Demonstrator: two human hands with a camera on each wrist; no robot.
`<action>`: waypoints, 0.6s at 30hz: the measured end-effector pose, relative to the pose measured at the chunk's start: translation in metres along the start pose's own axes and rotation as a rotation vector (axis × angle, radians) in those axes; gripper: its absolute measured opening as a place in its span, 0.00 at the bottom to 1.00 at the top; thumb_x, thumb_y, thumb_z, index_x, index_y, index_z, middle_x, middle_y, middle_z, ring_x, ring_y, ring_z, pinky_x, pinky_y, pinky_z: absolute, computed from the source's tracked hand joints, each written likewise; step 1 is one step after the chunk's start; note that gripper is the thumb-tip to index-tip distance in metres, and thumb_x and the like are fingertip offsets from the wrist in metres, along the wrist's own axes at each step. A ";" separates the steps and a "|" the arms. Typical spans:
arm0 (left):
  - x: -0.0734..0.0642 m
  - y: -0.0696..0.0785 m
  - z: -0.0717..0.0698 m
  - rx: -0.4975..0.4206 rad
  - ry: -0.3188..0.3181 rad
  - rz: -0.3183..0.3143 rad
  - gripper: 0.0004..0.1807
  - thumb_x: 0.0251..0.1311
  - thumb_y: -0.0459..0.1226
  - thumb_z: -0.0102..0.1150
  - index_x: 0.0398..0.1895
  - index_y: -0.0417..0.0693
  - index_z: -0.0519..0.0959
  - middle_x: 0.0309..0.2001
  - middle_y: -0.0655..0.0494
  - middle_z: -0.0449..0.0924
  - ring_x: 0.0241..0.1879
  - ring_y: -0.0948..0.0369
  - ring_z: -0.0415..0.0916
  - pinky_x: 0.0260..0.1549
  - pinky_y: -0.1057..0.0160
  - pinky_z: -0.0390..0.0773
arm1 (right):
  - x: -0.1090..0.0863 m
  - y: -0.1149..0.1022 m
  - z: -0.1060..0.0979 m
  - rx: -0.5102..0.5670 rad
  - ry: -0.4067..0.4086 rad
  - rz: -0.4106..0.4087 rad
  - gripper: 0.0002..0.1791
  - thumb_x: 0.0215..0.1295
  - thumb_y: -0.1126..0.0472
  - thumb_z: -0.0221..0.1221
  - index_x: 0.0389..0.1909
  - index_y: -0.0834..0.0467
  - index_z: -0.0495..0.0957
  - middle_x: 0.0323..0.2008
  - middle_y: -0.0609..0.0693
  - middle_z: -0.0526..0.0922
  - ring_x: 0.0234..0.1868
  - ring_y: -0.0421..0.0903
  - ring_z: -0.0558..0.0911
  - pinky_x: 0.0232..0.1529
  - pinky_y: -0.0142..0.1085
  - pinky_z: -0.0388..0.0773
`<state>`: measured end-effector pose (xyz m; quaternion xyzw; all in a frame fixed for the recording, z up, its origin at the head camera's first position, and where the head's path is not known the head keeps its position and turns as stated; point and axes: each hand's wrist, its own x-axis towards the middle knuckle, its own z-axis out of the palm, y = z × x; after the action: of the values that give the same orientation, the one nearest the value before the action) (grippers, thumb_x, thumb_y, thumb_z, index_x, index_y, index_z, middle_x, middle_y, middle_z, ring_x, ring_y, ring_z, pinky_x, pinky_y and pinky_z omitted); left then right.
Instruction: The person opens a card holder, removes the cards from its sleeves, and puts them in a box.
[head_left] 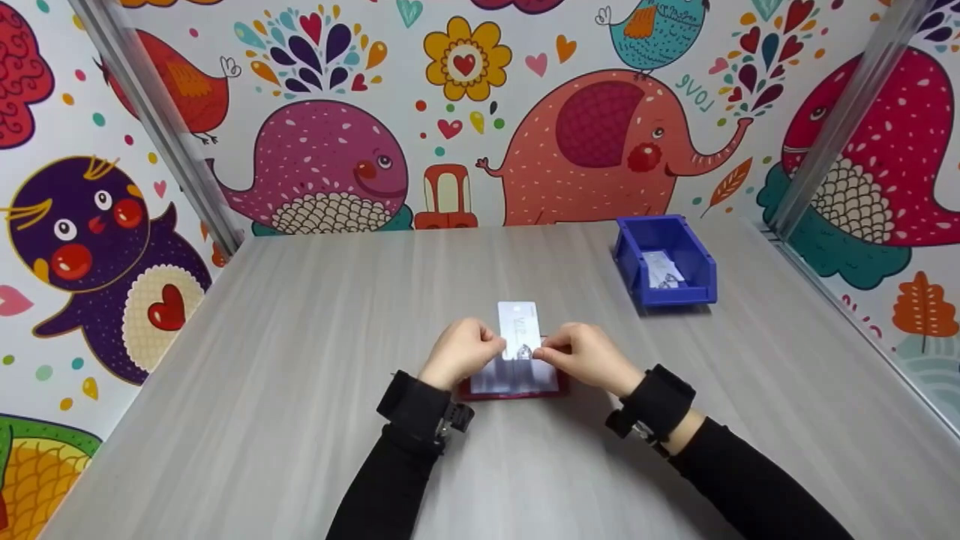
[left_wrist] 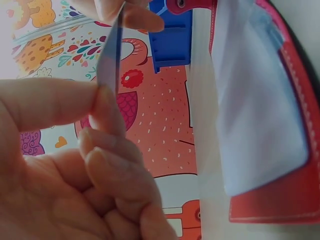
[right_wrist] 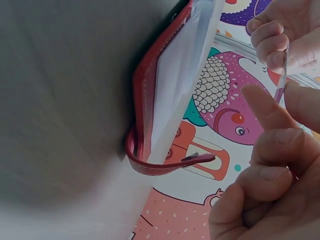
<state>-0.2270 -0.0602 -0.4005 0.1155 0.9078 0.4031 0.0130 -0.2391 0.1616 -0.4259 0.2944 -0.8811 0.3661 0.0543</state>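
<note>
A white plastic card point(head_left: 517, 319) with grey VIP lettering is held up over an opened red card holder point(head_left: 517, 395). My left hand point(head_left: 466, 349) pinches the card's left edge between thumb and forefinger, the other fingers curled in. On the opposite side, my right hand point(head_left: 592, 356) pinches the lower right edge. Seen from the left wrist, the card point(left_wrist: 110, 60) appears nearly edge-on. The holder's clear sleeves point(left_wrist: 255, 100) lie spread below the hands, within stitched red covers point(left_wrist: 270, 207). A red snap strap point(right_wrist: 155, 169) sticks out from the holder in the right wrist view.
To the far right on the wood-grain table point(head_left: 337, 315) stands a blue plastic bin point(head_left: 679, 295). Several white cards point(head_left: 660, 268) lie inside it. Patterned cartoon walls point(head_left: 330, 150) enclose the back and sides, with metal posts point(head_left: 157, 127) at the corners.
</note>
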 end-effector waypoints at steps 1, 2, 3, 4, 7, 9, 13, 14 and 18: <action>0.000 0.000 0.001 0.003 0.001 0.001 0.22 0.57 0.37 0.60 0.08 0.56 0.64 0.12 0.66 0.61 0.14 0.66 0.58 0.17 0.68 0.58 | 0.000 0.001 0.000 0.003 0.004 0.002 0.10 0.61 0.59 0.68 0.26 0.62 0.87 0.21 0.41 0.72 0.24 0.36 0.69 0.26 0.31 0.66; 0.000 0.000 0.001 0.006 0.004 0.003 0.22 0.57 0.37 0.59 0.08 0.55 0.64 0.12 0.66 0.61 0.14 0.66 0.58 0.17 0.68 0.58 | -0.001 0.001 0.000 0.004 0.008 0.003 0.10 0.61 0.59 0.68 0.26 0.62 0.87 0.20 0.41 0.72 0.24 0.36 0.69 0.26 0.31 0.66; 0.000 0.001 0.002 0.009 0.009 0.004 0.22 0.57 0.37 0.60 0.08 0.55 0.65 0.12 0.66 0.61 0.14 0.66 0.59 0.17 0.68 0.58 | -0.001 0.002 0.000 0.006 0.011 0.004 0.10 0.61 0.59 0.68 0.26 0.62 0.87 0.20 0.41 0.72 0.23 0.36 0.69 0.26 0.31 0.66; 0.000 0.001 0.002 0.013 0.013 0.006 0.22 0.57 0.38 0.60 0.08 0.55 0.65 0.12 0.66 0.61 0.14 0.66 0.59 0.18 0.68 0.58 | -0.001 0.002 0.000 0.010 0.012 0.006 0.10 0.61 0.59 0.68 0.25 0.62 0.87 0.20 0.41 0.72 0.24 0.36 0.69 0.26 0.31 0.66; 0.000 0.002 0.004 0.031 0.031 0.016 0.21 0.57 0.38 0.60 0.08 0.55 0.65 0.13 0.66 0.61 0.15 0.66 0.59 0.19 0.67 0.58 | -0.001 0.002 0.000 0.018 0.013 0.021 0.11 0.62 0.59 0.67 0.25 0.63 0.86 0.20 0.41 0.73 0.24 0.36 0.69 0.26 0.31 0.66; 0.001 0.002 0.005 0.050 0.046 0.017 0.20 0.56 0.38 0.60 0.09 0.54 0.66 0.13 0.66 0.62 0.16 0.65 0.60 0.19 0.67 0.59 | -0.001 0.002 -0.001 0.027 0.012 0.031 0.12 0.62 0.59 0.67 0.24 0.63 0.86 0.20 0.41 0.73 0.23 0.36 0.69 0.26 0.31 0.66; 0.001 0.002 0.008 0.085 0.072 0.010 0.19 0.55 0.38 0.60 0.09 0.54 0.68 0.14 0.66 0.65 0.16 0.65 0.62 0.19 0.66 0.60 | -0.001 0.001 -0.001 0.048 0.014 0.056 0.11 0.62 0.60 0.67 0.25 0.63 0.86 0.20 0.41 0.74 0.23 0.37 0.70 0.26 0.30 0.66; 0.001 0.002 0.009 0.090 0.077 0.005 0.18 0.55 0.38 0.60 0.10 0.54 0.69 0.15 0.65 0.66 0.16 0.65 0.63 0.20 0.66 0.61 | -0.001 0.001 -0.001 0.053 0.015 0.062 0.11 0.62 0.60 0.67 0.25 0.63 0.86 0.21 0.41 0.75 0.23 0.37 0.70 0.26 0.30 0.66; 0.001 0.003 0.011 0.096 0.098 0.008 0.15 0.55 0.38 0.60 0.12 0.52 0.72 0.16 0.65 0.67 0.18 0.65 0.64 0.21 0.65 0.63 | -0.001 0.001 -0.002 0.086 0.018 0.084 0.09 0.63 0.62 0.66 0.26 0.63 0.86 0.21 0.42 0.76 0.22 0.36 0.69 0.25 0.29 0.65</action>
<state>-0.2260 -0.0503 -0.4057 0.0996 0.9251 0.3644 -0.0386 -0.2388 0.1640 -0.4256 0.2562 -0.8756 0.4080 0.0340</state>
